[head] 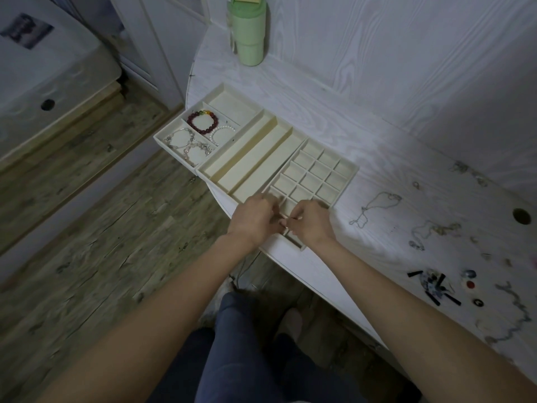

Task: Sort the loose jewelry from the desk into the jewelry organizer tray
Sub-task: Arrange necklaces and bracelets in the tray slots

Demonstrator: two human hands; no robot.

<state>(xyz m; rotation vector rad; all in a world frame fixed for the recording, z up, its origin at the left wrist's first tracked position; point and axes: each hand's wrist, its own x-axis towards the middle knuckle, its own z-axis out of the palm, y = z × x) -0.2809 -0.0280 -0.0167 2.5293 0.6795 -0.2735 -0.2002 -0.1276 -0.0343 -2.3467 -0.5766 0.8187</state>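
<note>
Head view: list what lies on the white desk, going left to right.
Cream tray with bead bracelets → cream tray with long slots → cream grid tray → thin silver chain necklace → round cable hole.

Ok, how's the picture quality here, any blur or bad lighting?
Head view: dim, flat light; wide-angle bending at the edges; the loose jewelry at far right is smeared and hard to identify; the hands cast soft shadows on the tray; no glare.
</note>
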